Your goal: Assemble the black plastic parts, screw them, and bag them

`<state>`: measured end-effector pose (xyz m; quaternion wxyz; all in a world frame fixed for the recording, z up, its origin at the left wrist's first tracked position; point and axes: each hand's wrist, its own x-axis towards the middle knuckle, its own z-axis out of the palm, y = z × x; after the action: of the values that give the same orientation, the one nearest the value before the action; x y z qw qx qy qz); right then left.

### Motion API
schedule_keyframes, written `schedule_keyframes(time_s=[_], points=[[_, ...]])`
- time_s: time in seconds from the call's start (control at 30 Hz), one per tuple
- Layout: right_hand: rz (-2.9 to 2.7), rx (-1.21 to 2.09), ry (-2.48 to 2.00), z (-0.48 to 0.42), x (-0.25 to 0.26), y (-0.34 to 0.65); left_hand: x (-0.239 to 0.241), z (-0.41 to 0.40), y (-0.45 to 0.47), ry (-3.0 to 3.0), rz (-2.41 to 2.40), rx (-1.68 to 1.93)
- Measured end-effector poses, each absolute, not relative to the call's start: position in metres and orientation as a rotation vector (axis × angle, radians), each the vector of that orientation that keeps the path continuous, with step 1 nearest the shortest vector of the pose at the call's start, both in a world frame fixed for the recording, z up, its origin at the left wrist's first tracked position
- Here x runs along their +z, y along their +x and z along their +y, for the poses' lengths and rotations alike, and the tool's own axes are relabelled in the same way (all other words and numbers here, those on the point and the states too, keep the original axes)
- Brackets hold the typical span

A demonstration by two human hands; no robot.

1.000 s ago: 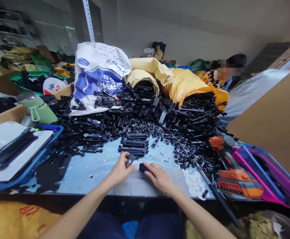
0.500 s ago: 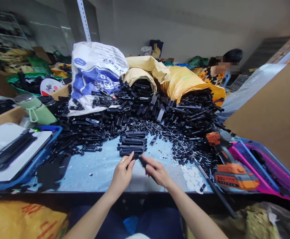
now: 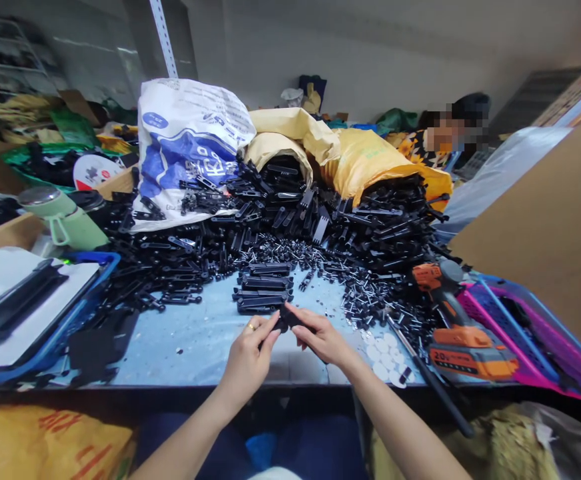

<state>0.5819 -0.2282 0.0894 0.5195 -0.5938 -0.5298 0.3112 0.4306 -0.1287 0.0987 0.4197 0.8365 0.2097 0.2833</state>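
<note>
My left hand (image 3: 250, 357) and my right hand (image 3: 320, 337) meet above the blue tabletop (image 3: 190, 340), both pinched on one small black plastic part (image 3: 285, 318) held between their fingertips. A ring shows on a left finger. Just beyond the hands lies a neat stack of long black plastic strips (image 3: 263, 288). Behind it spreads a big heap of loose black plastic parts (image 3: 290, 227) and small pins.
An orange cordless drill (image 3: 458, 333) lies to the right beside a purple-and-blue basket (image 3: 525, 333). White round pads (image 3: 384, 360) sit near the front edge. A blue tray (image 3: 45, 327), a green flask (image 3: 63, 217) and sacks (image 3: 190, 143) ring the heap. Another person (image 3: 445, 137) sits behind.
Both hands lifted off the table and came together; the left hand's piece and the right hand's piece now join between the fingertips.
</note>
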Motion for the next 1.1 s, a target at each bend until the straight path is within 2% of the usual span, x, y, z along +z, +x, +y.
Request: schedule_keyframes(time_s=[0.23, 0.4, 0.5, 0.6, 0.7, 0.77, 0.9, 1.1], points=[[-1.168, 0.584, -1.346, -0.221, 0.087, 0.556, 0.1, -0.157, 0.448, 1.801, 0.785, 1.083], [-1.154, 0.561, -1.427, -0.223, 0.069, 0.543, 0.086, -0.154, 0.448, 1.775, 0.716, 0.892], [-1.36, 0.559, -1.678, -0.224, 0.063, 0.566, 0.062, -0.152, 0.44, 1.738, 0.873, 0.762], [-1.449, 0.305, -2.121, -0.223, 0.067, 0.622, 0.047, -0.147, 0.433, 2.147, 0.876, 0.691], [-1.207, -0.157, -2.81, -0.228, 0.081, 0.694, 0.052, -0.138, 0.434, 2.648, 0.47, 0.451], [-1.037, -0.267, -3.009, -0.235, 0.09, 0.737, 0.06, -0.13, 0.44, 2.797, 0.19, 0.249], [-0.868, -0.244, -3.213, -0.251, 0.092, 0.793, 0.069, -0.119, 0.448, 2.913, 0.179, 0.149], [-1.019, -0.309, -3.274, -0.26, 0.075, 0.814, 0.065, -0.118, 0.442, 3.018, 0.366, 0.075]])
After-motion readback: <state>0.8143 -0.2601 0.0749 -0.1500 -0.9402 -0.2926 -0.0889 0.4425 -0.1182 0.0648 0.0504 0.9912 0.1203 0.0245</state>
